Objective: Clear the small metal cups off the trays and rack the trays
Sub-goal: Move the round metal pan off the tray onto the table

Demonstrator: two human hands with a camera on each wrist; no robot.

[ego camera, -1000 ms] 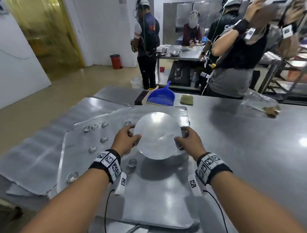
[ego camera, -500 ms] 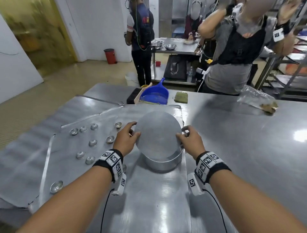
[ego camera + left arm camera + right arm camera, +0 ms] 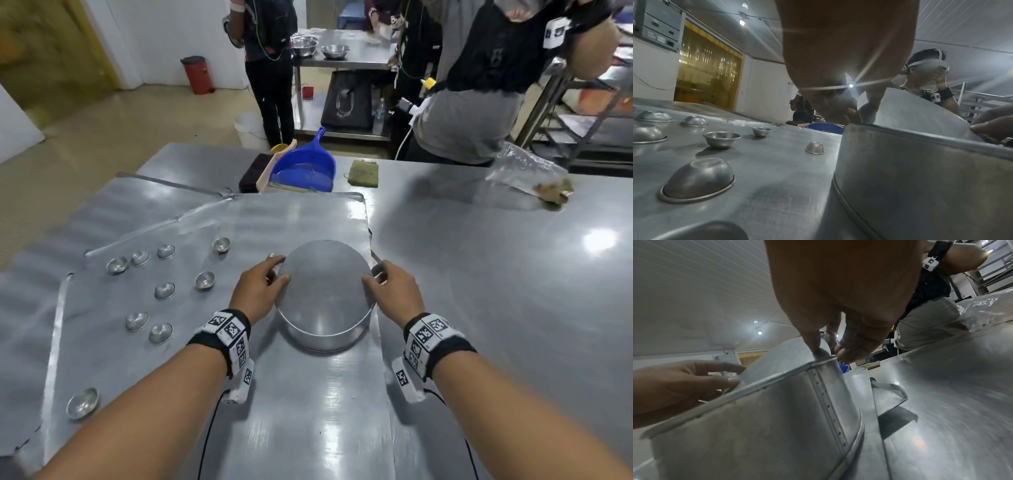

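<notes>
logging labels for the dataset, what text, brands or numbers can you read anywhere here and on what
No legible words or numbers in any view.
Wristbands on the left hand and right hand: only black-and-white square code markers, no letters.
Black bag under the far table: a pale print, too blurred to read.
Wall panel in the left wrist view: small labels, too small to read.
Round metal tin, small cups and blue dustpan: no markings visible.
</notes>
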